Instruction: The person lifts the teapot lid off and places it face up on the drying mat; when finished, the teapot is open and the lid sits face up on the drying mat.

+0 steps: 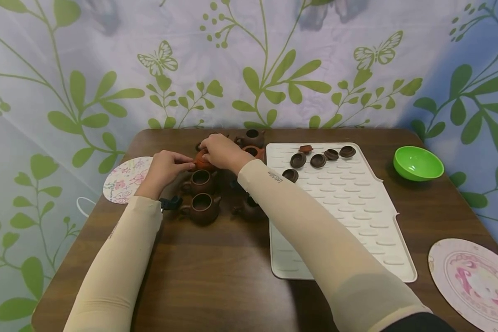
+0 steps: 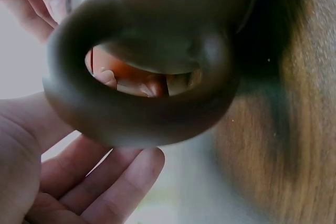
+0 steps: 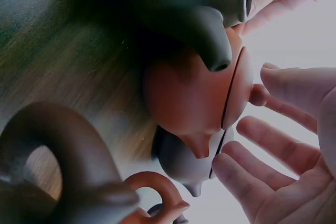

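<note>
At the back left, an orange clay teapot (image 3: 184, 93) stands among dark brown ones, its lid (image 3: 241, 90) on top with a thin dark seam below. My right hand (image 1: 222, 151) reaches over it, thumb and index finger pinching the round knob (image 3: 258, 94); the other fingers spread loosely. From the left, my left hand (image 1: 163, 169) pinches the orange teapot's handle side with thumb and index finger. In the left wrist view a brown teapot's handle (image 2: 142, 124) hides most of that grip. Two lidless brown teapots (image 1: 202, 208) stand nearer me, handles to the left.
A white ridged mat (image 1: 336, 221) carries several brown lids (image 1: 318, 160) and a small orange one (image 1: 305, 149). Right of it are a green bowl (image 1: 418, 163) and a pink round mat (image 1: 477, 281). Another round mat (image 1: 125, 180) lies left. More teapots (image 1: 251, 138) stand beside my right hand.
</note>
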A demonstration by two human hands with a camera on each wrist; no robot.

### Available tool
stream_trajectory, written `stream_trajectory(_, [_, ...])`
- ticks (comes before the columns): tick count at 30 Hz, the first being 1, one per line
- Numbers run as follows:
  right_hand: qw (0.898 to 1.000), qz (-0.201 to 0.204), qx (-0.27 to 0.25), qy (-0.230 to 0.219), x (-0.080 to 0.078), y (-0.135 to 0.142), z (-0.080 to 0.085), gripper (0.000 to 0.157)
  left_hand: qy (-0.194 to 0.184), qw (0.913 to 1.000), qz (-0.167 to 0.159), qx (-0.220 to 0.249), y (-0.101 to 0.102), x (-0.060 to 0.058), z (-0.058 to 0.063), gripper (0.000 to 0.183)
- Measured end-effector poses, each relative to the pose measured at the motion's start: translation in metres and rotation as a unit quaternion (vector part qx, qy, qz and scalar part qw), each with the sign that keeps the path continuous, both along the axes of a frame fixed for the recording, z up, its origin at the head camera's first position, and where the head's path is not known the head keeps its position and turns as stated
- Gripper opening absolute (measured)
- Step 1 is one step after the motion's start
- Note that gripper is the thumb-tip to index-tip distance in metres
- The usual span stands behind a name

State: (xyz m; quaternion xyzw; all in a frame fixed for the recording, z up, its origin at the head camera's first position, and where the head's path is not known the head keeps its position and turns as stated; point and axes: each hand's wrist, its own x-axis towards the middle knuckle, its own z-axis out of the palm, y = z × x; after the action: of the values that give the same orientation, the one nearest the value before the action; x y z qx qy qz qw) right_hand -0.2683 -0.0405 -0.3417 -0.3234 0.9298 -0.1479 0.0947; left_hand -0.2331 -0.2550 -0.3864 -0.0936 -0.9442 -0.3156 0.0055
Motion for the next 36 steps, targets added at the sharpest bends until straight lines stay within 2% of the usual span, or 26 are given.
stream_trajectory(6, [1.0, 0.001, -0.005, -0.002, -0.001, -0.0053, -0.0032, 0.037, -0.004, 1.0, -0.002, -0.007, 0.0003, -0.0004, 0.0002, 0.027])
stream_trajectory(11, [1.0, -0.025, -0.011, 0.006, -0.0011, -0.0081, -0.0078, 0.037, -0.003, 1.0, 0.0, -0.006, 0.0014, 0.0015, 0.0001, 0.027])
stream_trajectory(19, [0.998, -0.062, -0.017, 0.026, 0.0007, -0.007, -0.0053, 0.024, 0.0, 1.0, 0.004, -0.006, 0.0015, 0.0026, 0.0002, 0.026])
stream_trajectory(36, [0.998, -0.055, -0.03, 0.012, 0.0017, -0.0061, -0.0026, 0.021, 0.002, 1.0, 0.001, -0.008, 0.0019, 0.0011, 0.0009, 0.025])
